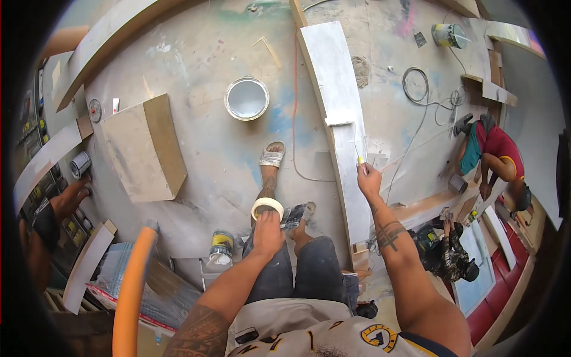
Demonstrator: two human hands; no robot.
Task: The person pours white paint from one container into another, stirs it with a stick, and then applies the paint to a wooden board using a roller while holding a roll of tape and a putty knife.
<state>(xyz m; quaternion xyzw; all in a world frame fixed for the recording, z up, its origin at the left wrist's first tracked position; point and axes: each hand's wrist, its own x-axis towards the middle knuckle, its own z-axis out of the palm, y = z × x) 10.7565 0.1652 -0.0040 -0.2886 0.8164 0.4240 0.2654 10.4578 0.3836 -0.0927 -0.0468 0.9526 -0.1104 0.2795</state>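
Note:
My right hand (pixel 369 179) is closed around the yellow handle of a small paint roller (pixel 340 122). The roller's white sleeve rests on a long board (pixel 345 77) coated in white, which runs away from me on the right. In front of my thigh, my left hand (pixel 269 233) grips a roll of cream masking tape (pixel 267 207) by its near side. Some of those fingers are hidden. A bucket of pale grey-white paint (pixel 247 99) stands on the floor ahead, apart from both hands.
A box-like wooden piece (pixel 146 149) lies on the left. By my left leg is a paint can (pixel 221 245), with an orange tube (pixel 132 291) nearer. A cable (pixel 416 86) coils beyond the board. Two people (pixel 499 146) crouch at right; another bucket (pixel 449 35) stands far right.

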